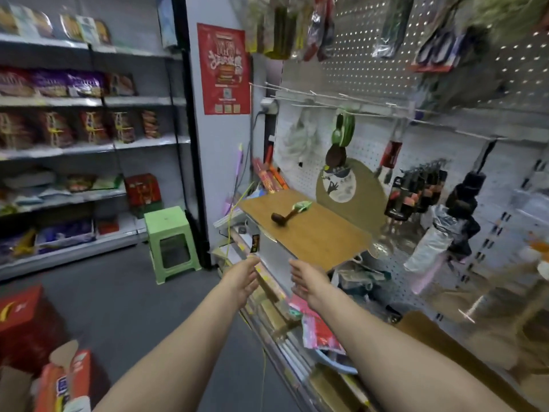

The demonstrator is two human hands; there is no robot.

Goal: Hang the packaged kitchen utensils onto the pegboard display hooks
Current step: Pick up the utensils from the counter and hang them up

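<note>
Both hands reach forward, side by side and apart, toward the near edge of a brown wooden worktop [312, 230]. The left hand [245, 276] and the right hand [306, 282] have loosely extended fingers and hold nothing. On the worktop lies a dark wooden-handled utensil with a green card header [289, 214], well beyond the fingertips. Behind it stands a white perforated pegboard [365, 144] with long metal hooks [326, 98], where a green packaged utensil [343, 129] and black packaged tools [416, 193] hang.
</note>
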